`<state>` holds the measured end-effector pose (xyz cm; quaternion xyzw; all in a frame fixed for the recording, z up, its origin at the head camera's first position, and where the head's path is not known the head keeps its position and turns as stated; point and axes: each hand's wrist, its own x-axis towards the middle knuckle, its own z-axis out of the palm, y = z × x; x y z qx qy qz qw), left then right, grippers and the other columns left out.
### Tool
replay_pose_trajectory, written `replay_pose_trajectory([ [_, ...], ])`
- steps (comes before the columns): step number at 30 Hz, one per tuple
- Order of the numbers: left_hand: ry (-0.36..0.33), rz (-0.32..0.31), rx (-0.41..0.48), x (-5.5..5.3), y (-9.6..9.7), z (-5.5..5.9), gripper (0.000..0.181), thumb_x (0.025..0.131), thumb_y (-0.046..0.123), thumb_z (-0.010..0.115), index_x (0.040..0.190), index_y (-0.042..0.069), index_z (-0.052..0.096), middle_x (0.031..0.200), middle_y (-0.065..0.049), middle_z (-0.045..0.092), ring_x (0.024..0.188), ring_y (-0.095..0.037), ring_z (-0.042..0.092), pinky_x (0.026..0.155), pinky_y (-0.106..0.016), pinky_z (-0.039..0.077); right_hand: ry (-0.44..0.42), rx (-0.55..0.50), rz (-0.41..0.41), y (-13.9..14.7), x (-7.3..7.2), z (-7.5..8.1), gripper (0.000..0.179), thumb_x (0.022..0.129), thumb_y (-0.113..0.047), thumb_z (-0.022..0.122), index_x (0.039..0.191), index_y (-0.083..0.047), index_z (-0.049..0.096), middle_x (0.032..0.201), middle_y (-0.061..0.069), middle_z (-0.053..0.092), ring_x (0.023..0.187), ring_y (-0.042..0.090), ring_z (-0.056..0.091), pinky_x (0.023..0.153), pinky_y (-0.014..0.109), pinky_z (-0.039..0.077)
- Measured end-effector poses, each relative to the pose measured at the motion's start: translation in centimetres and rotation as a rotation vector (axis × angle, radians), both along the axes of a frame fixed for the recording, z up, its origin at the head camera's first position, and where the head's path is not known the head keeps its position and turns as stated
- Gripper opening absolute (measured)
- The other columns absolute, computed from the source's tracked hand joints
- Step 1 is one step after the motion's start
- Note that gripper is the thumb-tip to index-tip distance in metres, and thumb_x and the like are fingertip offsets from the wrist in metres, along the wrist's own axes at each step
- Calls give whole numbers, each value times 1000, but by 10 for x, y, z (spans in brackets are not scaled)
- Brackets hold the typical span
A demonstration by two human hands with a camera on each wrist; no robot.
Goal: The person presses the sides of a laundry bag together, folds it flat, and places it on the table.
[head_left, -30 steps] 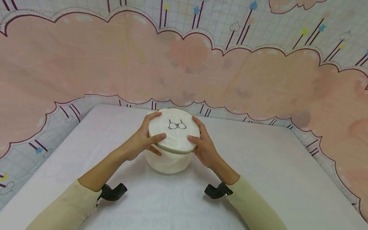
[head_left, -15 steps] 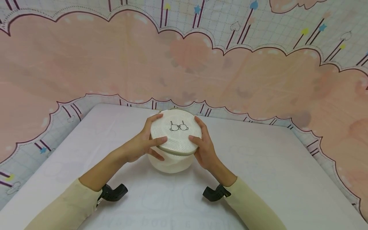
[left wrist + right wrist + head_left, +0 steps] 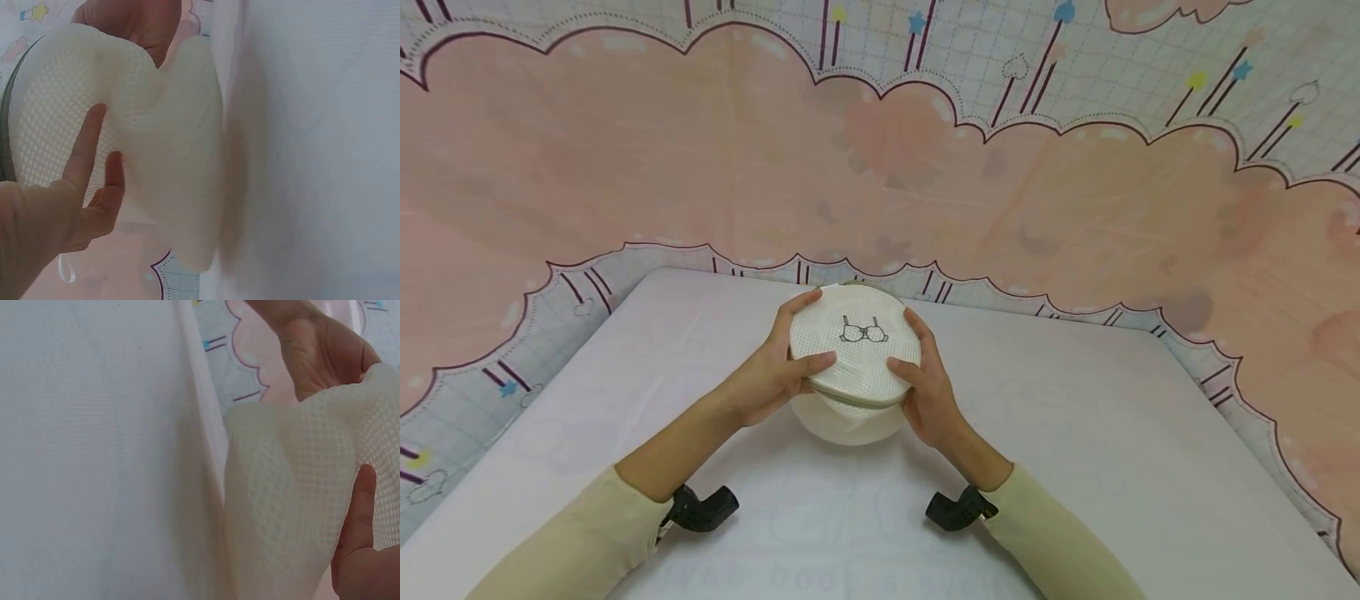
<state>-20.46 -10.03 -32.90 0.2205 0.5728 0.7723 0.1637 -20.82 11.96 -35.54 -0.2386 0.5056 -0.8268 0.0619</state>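
A cream mesh bra wash bag [image 3: 854, 346], drum-shaped, is held at the middle of the table with its round top tilted toward me. A line drawing of a bra marks the top, and a greenish zipper edge runs round it. My left hand [image 3: 775, 358] grips the left rim, thumb over the top. On the opposite rim, my right hand [image 3: 931, 383] holds on the same way. Both wrist views show fingers pressing the mesh side [image 3: 169, 156], which is creased inward. In the right wrist view the creased wall [image 3: 281, 487] stands beside the right-hand fingers. The bag's inside is hidden.
The white-covered table [image 3: 1097, 433] spreads around the bag. A patterned peach and blue cloth [image 3: 700, 150] hangs behind it. Black wrist-worn devices [image 3: 703, 508] sit under both forearms. A small white loop [image 3: 67, 269] dangles below the left hand.
The bag shifted slightly right, then back left. Its lower side now looks shorter and more squashed. My left hand's lower finger has moved from the bag's front to beneath the rim.
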Motion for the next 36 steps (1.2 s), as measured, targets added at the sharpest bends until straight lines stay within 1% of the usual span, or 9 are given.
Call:
replay_pose_trajectory([
  [4,-13,29,40,1,1,0,83,93,-3,56,148,33,5,151,-13,9,126,-38,40,90,-43,49,-7,1,10,-1,0,-2,73,90,5,40,151,-15,6,154,9,11,132,28,34,96,28,45],
  [12,-19,34,81,0,3,-3,85,91,-3,60,148,31,7,151,-13,11,127,-38,39,88,-42,50,-15,13,19,0,-1,-3,73,90,4,41,151,-16,6,154,10,13,128,26,41,92,30,48],
  [14,-16,41,86,-1,2,-5,83,91,-4,58,148,30,7,151,-12,10,128,-37,38,88,-41,50,-32,53,29,1,0,-2,73,92,2,42,151,-19,5,154,10,13,124,25,44,91,31,49],
  [16,-10,58,92,-2,2,-6,81,92,-6,55,148,29,8,152,-11,9,129,-35,37,89,-38,50,-50,122,46,2,-1,-1,74,93,-2,44,151,-22,4,154,10,12,117,25,49,86,33,51],
  [20,7,96,103,-4,0,-8,76,93,-10,50,147,26,10,152,-7,9,129,-32,36,89,-34,50,-81,263,107,5,-2,1,75,95,-10,46,150,-27,-3,153,13,11,103,25,59,78,45,54],
  [23,20,106,108,-5,-1,-7,76,92,-11,49,147,25,10,152,-7,9,130,-31,36,89,-33,50,-102,311,145,6,-2,2,77,96,-12,47,150,-30,-6,152,13,12,98,25,62,74,55,53],
  [27,30,114,107,-5,-2,-6,75,92,-10,50,147,23,10,152,-7,9,131,-31,35,91,-33,49,-131,322,186,7,-2,4,77,98,-13,48,149,-32,-7,152,12,12,97,26,62,73,58,52],
  [31,28,126,119,-4,0,-5,74,92,-10,49,147,22,10,153,-7,8,133,-33,32,91,-33,49,-127,317,216,8,-2,5,77,99,-14,48,148,-32,-10,152,12,11,99,26,62,75,58,52],
  [36,11,142,161,-4,2,-7,72,92,-10,49,146,22,14,153,-7,8,133,-32,32,92,-32,48,-121,294,191,7,-2,4,77,98,-12,46,149,-32,-9,154,12,6,105,27,58,82,56,50],
])
